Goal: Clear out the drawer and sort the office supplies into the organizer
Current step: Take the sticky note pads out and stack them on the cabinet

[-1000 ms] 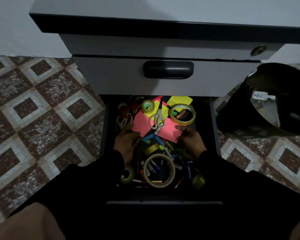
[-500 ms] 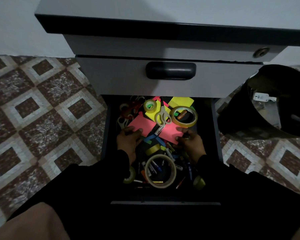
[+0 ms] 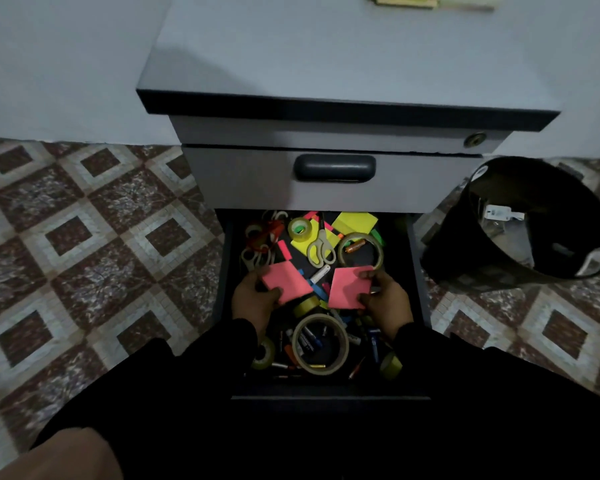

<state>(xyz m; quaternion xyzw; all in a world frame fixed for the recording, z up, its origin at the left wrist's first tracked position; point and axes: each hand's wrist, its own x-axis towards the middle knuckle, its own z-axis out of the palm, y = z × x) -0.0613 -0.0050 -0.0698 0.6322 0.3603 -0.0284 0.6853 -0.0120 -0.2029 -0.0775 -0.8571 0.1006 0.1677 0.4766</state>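
Head view: the open drawer [image 3: 228, 271] sits at lower centre of the frame, under a closed grey drawer front with a dark handle [image 3: 334, 168]; both hands are inside it, sleeves black. The left hand [image 3: 253, 294], left of centre, pinches a pink sticky-note pad [image 3: 286, 281], thumb on top and fingers curled beneath; the right hand [image 3: 387, 299], right of centre, grips a second pink pad [image 3: 349, 289] the same way, fingers clamped on its right edge; the two pads are apart, tilted toward each other. Between them lies a white marker [image 3: 320, 274]; below, near the drawer's front, a large beige tape roll [image 3: 320, 344] lies flat among pens and batteries. Toward the back of the drawer: grey-handled scissors [image 3: 321, 251] on yellow sticky notes [image 3: 355, 221], a yellow-green tape roll [image 3: 300, 229], and another beige tape ring [image 3: 361, 252] with an orange battery inside it. At right of frame a black bin [image 3: 465, 251] stands on the patterned tile floor [image 3: 84, 237]. At the top edge, blurred yellowish items [image 3: 430, 0] lie on the cabinet top; whether that is the organizer cannot be told.
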